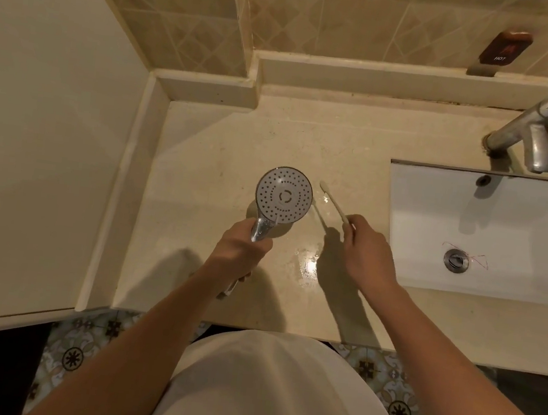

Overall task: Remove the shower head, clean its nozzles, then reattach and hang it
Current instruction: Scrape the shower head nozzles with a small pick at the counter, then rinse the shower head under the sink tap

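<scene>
A round chrome shower head point(283, 195) is detached from any hose, its grey nozzle face turned up toward me. My left hand point(241, 250) grips its shiny handle over the beige counter point(210, 151); the handle's lower end pokes out below my fist. My right hand point(369, 250) pinches the handle of a pale toothbrush point(333, 202), whose bristle end points up and left, just right of the shower head's rim and apart from it.
A white sink basin point(490, 234) with a metal drain point(456, 260) lies at the right, a chrome tap point(544, 130) behind it. A wet patch point(307, 263) shines on the counter between my hands. Tiled walls rise behind and left; patterned floor tiles show below.
</scene>
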A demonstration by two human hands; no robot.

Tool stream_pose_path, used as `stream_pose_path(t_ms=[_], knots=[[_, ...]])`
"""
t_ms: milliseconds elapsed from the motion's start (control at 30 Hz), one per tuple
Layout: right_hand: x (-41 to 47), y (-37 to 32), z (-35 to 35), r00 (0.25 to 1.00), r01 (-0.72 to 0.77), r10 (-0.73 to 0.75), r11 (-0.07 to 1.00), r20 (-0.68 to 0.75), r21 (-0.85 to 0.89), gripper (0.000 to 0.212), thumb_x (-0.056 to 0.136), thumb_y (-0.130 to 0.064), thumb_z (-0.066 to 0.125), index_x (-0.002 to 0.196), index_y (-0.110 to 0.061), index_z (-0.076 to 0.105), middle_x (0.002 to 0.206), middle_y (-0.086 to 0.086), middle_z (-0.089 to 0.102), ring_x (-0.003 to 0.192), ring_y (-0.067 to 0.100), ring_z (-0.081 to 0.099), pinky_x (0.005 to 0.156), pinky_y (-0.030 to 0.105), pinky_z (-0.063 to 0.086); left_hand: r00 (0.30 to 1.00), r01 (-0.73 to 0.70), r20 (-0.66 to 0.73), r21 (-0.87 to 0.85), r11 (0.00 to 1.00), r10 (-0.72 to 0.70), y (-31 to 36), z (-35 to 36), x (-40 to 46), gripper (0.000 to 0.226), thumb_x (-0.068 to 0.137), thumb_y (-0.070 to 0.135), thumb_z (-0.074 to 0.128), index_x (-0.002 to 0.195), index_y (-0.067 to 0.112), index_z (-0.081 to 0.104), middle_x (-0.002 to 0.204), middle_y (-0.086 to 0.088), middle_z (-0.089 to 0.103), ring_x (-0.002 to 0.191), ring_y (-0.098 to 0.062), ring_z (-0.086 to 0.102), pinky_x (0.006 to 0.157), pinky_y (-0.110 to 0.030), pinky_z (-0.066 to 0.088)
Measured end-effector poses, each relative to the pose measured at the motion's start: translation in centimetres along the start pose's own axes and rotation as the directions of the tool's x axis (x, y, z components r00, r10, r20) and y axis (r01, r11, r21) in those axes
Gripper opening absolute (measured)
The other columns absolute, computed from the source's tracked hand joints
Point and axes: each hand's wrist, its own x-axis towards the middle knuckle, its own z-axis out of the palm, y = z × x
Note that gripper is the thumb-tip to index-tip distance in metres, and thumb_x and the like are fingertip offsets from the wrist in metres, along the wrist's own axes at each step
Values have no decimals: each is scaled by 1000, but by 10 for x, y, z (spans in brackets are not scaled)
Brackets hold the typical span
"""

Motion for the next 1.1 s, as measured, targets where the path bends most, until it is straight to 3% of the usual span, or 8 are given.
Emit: stream_pose_path(t_ms=[233, 467, 600, 967, 1100], knots=[[-22, -5, 36, 992, -27, 31, 999, 123, -32, 22, 103, -34, 29, 93, -17, 38, 69, 1, 56, 56, 20, 52, 48, 33, 31, 998, 33, 60, -70, 997, -28, -1, -7, 0, 25, 92, 19, 60, 117, 19, 57, 74, -12, 60, 46, -15, 50, 43, -28, 46], [-14, -12, 58, 992, -99, 103, 993, 66, -63, 17, 95, -29, 44, 86, -14, 48, 82, 4, 53, 70, 23, 53, 58, 33, 37, 998, 28, 57, -83, 996, -23, -8, -11, -2, 14, 91, 16, 59, 105, 15, 59, 70, -10, 58, 43, -12, 49, 41, -25, 45], [-9, -16, 69, 971, -192, 198, 980, 135, -60, 14, 89, -28, 47, 90, -15, 51, 85, 2, 60, 74, 23, 57, 63, 34, 42, 999, 23, 30, -105, 994, -20, -16, -16, -3, 5, 91, 16, 58, 95, 16, 59, 62, -7, 57, 39, -12, 47, 39, -26, 43], [-4, -15, 86, 963, -183, 202, 976, 180, -116, 19, 91, -32, 49, 87, -13, 54, 78, 2, 60, 69, 22, 56, 59, 33, 41, 999, 13, 39, -66, 998, -11, -27, -28, -6, 5, 94, 13, 58, 93, 8, 59, 61, -9, 55, 39, -16, 46, 39, -27, 42], [-14, -8, 81, 960, -211, 222, 974, 173, -78, 28, 86, -42, 50, 78, -16, 54, 71, 1, 60, 63, 19, 56, 53, 31, 36, 996, 20, 93, -141, 990, -7, -27, -31, -5, 11, 95, 11, 58, 95, 0, 56, 60, -12, 51, 39, -18, 43, 40, -26, 39]])
